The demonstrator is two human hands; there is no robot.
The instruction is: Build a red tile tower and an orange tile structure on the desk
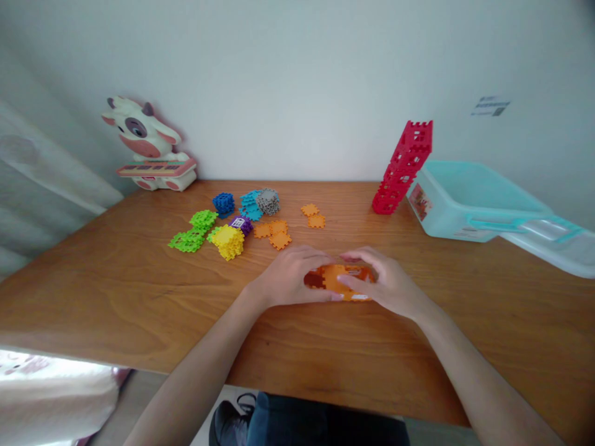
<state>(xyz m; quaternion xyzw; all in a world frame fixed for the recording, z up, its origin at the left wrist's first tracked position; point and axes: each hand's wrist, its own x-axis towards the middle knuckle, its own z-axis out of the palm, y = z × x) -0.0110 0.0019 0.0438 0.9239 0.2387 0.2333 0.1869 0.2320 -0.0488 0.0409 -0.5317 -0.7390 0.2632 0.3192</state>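
Fingers (360, 255) | left hand (290, 275), right hand (388, 282) on orange blocks (332, 279) | bin label (419, 202) unreadable

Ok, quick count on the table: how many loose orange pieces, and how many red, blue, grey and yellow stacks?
Loose orange pieces: 5
Red stack: 1
Blue stack: 1
Grey stack: 1
Yellow stack: 1
Total: 9

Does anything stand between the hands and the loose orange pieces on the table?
Nothing visible: between the orange interlocking block held by the left hand and right hand and the loose orange pieces lies only the wooden tabletop.
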